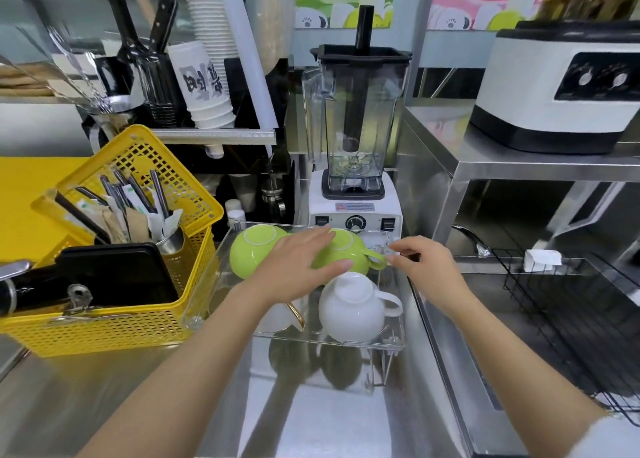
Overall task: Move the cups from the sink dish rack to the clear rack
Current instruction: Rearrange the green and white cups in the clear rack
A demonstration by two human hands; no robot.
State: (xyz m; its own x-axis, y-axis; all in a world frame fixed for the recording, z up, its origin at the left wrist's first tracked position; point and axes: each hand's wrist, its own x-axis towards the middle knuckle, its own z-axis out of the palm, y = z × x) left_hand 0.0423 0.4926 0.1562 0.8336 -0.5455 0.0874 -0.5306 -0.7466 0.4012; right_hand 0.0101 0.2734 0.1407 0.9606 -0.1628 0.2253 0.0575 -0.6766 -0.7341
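The clear rack (pixel 398 340) stands on the steel counter at centre. Upside down in it are two green cups, one at the back left (pixel 251 249) and one at the back right (pixel 346 253), plus a white cup (pixel 349 307) at the front right. Another pale cup with a gold handle (pixel 292 315) is mostly hidden under my left arm. My left hand (pixel 298 263) lies spread over the back right green cup. My right hand (pixel 424 267) has its fingers at that cup's handle and the rack's right rim. The black wire sink dish rack (pixel 568 305) on the right holds no cups in view.
A yellow basket (pixel 138 319) with cutlery and a black tray stands to the left of the clear rack. A blender (pixel 356 139) stands right behind it. A faucet (pixel 471 237) and a white cloth (pixel 542 260) are by the sink. A white appliance sits on the steel shelf (pixel 519 166).
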